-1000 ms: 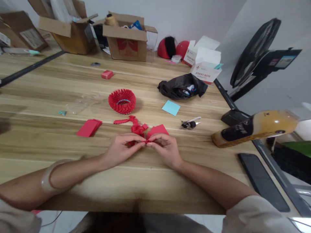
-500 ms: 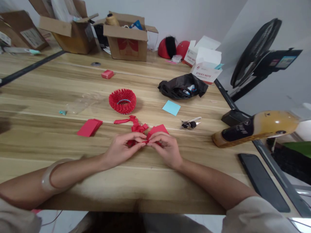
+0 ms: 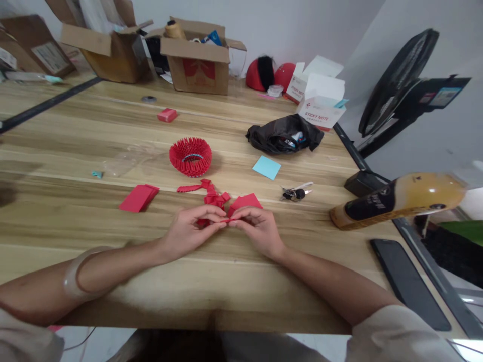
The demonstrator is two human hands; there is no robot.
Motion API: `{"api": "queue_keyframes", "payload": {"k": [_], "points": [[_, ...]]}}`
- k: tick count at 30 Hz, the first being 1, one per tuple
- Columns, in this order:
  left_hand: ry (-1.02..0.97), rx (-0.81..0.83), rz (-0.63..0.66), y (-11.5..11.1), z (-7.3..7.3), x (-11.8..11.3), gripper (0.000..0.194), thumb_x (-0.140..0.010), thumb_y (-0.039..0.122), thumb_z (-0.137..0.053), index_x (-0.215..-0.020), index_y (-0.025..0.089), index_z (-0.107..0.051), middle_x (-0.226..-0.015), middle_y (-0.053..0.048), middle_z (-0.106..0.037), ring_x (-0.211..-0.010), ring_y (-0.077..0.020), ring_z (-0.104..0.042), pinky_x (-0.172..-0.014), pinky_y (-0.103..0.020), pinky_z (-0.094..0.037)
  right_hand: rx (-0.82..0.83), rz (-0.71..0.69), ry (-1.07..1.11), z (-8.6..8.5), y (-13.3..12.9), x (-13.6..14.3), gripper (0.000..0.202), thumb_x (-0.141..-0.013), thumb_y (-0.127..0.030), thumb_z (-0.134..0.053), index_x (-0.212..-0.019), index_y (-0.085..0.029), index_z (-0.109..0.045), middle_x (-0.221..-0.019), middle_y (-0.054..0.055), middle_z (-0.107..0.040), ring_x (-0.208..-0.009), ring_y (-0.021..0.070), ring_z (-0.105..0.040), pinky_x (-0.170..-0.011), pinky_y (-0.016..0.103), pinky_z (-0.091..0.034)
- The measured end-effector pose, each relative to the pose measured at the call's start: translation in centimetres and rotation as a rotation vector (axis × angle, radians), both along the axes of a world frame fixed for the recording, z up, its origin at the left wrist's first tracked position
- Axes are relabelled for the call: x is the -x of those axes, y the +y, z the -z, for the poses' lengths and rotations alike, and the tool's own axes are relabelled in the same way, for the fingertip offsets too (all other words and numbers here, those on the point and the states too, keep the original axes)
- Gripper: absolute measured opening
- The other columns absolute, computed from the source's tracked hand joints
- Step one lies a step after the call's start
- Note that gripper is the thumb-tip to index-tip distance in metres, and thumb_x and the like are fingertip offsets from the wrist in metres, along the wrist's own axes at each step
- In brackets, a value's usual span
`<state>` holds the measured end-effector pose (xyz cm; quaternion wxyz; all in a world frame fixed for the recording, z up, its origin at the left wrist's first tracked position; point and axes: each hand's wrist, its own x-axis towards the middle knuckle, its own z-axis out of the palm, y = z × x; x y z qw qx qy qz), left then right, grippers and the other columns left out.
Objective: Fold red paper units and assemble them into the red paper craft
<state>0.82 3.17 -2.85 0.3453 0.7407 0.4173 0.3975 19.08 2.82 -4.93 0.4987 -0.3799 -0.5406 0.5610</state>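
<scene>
Between my two hands is a small folded piece of red paper (image 3: 228,220), seen edge-on as a thin strip. My left hand (image 3: 193,229) pinches one end with thumb and fingers, and my right hand (image 3: 258,229) pinches the other. Just beyond the fingers lies a small pile of folded red paper pieces (image 3: 214,197), partly covered by my left hand. Red paper sheets (image 3: 247,201) rest behind my right hand. Farther back stands a round red bowl (image 3: 190,157) built from many folded pieces, with a blue line inside.
A stack of red paper (image 3: 138,198) lies to the left. On the right are a blue sheet (image 3: 266,167), keys (image 3: 296,192), a black bag (image 3: 285,134), a drink bottle (image 3: 392,200) and a phone (image 3: 409,284). Cardboard boxes (image 3: 199,68) line the back; a fan (image 3: 398,83) stands right.
My right fingers have shifted slightly along the red paper piece, so more of it shows between my hands. Everything else stays in place.
</scene>
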Motion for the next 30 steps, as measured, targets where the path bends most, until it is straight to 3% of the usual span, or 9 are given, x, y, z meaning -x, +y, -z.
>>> {"api": "queue_keyframes", "payload": {"k": [11, 30], "points": [[-0.050, 0.046, -0.012, 0.02, 0.17, 0.00, 0.016, -0.077, 0.027, -0.065, -0.090, 0.017, -0.065, -0.077, -0.002, -0.072, -0.068, -0.0138, -0.069, -0.063, -0.021, -0.057, -0.036, 0.032, -0.014, -0.18, 0.06, -0.11, 0.009, -0.069, -0.027, -0.072, -0.070, -0.019, -0.067, -0.071, 0.001, -0.069, -0.067, 0.0136, -0.063, -0.067, 0.026, -0.051], [-0.048, -0.011, -0.031, 0.08, 0.12, -0.01, 0.014, -0.077, 0.027, -0.066, -0.087, 0.017, -0.065, -0.084, -0.004, -0.070, -0.071, -0.0130, -0.067, -0.066, -0.022, -0.056, -0.087, 0.037, -0.055, -0.33, -0.06, -0.22, 0.008, -0.072, -0.026, -0.070, -0.074, -0.019, -0.068, -0.076, 0.003, -0.069, -0.072, 0.0148, -0.064, -0.070, 0.028, -0.052]]}}
